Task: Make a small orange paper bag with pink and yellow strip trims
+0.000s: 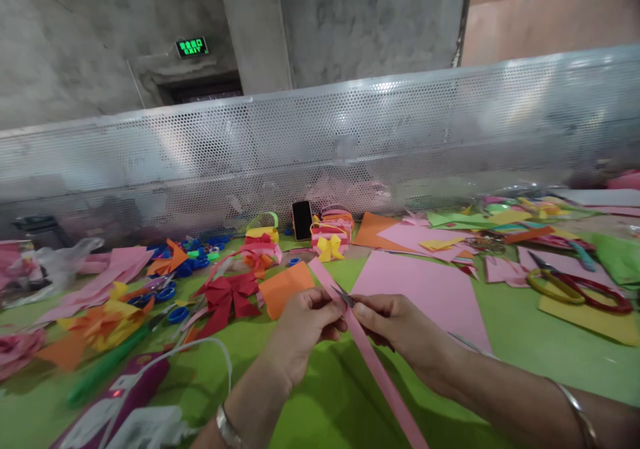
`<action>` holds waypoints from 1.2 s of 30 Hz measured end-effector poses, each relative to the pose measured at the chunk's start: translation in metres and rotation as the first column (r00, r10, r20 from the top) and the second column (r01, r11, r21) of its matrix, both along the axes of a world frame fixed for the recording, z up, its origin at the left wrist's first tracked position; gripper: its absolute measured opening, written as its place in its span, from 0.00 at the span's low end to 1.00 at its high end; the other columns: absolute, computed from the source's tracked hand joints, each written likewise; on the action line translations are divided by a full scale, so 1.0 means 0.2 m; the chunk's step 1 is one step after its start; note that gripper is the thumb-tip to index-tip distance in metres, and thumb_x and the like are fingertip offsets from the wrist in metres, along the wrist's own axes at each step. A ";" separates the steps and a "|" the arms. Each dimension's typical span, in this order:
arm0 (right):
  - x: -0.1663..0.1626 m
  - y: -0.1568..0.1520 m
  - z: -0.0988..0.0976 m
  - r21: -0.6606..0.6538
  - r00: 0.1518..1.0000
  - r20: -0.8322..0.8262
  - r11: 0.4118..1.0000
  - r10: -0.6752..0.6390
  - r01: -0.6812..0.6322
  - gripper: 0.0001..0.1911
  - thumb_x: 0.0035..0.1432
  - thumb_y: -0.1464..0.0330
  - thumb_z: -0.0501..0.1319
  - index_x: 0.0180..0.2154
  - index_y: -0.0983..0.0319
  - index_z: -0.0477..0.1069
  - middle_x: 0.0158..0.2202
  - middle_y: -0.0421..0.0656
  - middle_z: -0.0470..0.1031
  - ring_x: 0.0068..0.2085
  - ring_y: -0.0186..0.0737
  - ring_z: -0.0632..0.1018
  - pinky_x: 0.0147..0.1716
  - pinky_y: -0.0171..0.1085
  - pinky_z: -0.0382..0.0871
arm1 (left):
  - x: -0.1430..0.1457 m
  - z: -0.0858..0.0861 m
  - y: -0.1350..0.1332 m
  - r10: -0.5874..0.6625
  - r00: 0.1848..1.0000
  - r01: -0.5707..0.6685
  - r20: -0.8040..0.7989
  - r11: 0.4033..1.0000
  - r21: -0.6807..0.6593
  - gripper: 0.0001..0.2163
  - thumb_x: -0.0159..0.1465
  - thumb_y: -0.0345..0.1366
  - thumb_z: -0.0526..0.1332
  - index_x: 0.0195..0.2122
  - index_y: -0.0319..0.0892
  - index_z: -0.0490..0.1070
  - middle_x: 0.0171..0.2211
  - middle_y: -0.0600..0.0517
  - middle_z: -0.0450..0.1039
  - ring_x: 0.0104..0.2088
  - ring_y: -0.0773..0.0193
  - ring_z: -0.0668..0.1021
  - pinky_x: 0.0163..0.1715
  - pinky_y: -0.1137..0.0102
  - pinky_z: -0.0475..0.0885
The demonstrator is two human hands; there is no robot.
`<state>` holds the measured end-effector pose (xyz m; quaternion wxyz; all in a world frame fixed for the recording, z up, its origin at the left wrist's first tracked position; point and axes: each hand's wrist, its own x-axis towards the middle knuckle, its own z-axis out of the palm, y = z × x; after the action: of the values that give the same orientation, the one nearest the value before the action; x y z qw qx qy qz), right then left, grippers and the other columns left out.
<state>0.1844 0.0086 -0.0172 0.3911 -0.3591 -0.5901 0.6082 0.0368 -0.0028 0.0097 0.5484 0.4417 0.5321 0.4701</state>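
My left hand (303, 326) and my right hand (400, 332) meet over the green table (525, 362), both pinched on a long pink paper strip (373, 362) that runs diagonally from upper left to lower right. A small dark pointed blade tip (343, 296), like scissors, shows between the two hands by my right fingers. An orange paper square (285, 286) lies just behind my left hand. A large pink sheet (425, 289) lies behind my right hand.
A red paper bow (227, 296), striped paper baskets (330, 232), a black phone (301, 219), blue tape rolls (170, 292) and red-and-yellow scissors (575, 286) lie on the table. Paper scraps cover the left and right sides. A perforated metal screen (350, 142) stands behind.
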 end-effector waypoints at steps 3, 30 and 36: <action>0.00 0.00 0.00 0.008 1.000 -0.006 1.000 0.021 -0.021 0.20 0.50 0.54 0.60 0.26 0.66 0.73 0.20 0.36 0.60 0.23 0.29 0.54 0.23 0.33 0.46 | 0.00 0.00 0.00 0.002 1.000 -0.002 0.008 1.000 -0.012 0.04 0.48 0.30 0.66 0.24 0.36 0.73 0.19 0.53 0.71 0.18 0.73 0.71 0.18 0.78 0.63; -0.01 -0.01 0.00 -0.037 0.996 -0.078 0.998 0.048 -0.051 0.21 0.49 0.52 0.62 0.26 0.65 0.73 0.19 0.35 0.57 0.23 0.29 0.52 0.23 0.33 0.43 | -0.02 0.03 0.00 0.038 0.999 -0.038 0.009 0.998 0.054 0.04 0.53 0.32 0.63 0.26 0.37 0.69 0.21 0.53 0.72 0.19 0.72 0.73 0.15 0.80 0.60; -0.01 -0.02 0.00 -0.060 0.996 -0.087 0.997 0.035 -0.040 0.22 0.46 0.51 0.63 0.26 0.65 0.73 0.20 0.35 0.59 0.23 0.29 0.54 0.24 0.33 0.44 | -0.01 0.02 0.01 0.014 0.999 -0.014 0.034 1.000 0.019 0.02 0.54 0.28 0.60 0.26 0.36 0.69 0.20 0.53 0.72 0.18 0.73 0.73 0.15 0.80 0.61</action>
<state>0.1815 0.0054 -0.0182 0.3933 -0.3334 -0.5604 0.6481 0.0347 -0.0015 0.0139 0.5496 0.4354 0.5213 0.4864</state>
